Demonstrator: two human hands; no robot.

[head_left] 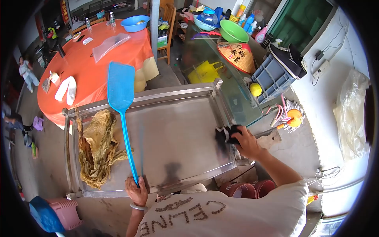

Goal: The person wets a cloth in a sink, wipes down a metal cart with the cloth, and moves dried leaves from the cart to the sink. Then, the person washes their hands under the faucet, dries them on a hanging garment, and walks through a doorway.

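Head view | rectangular shiny metal tabletop (177, 130), raised rim | crumpled yellow-brown leafy bundle (97, 152) lying at its left end | long blue plastic fly swatter (121, 89), handle closed in left grip (136, 192) at near rim | black-and-white cloth-like item (227, 134), bunched in right grip (248, 144), at tabletop's right end

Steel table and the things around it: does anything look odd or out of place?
Yes, mildly. A crumpled, ragged bundle of dried leaves lies on the left end of the otherwise smooth steel table. Black shoes perch on the grey crate, an unusual spot for footwear. I see no clear spill.
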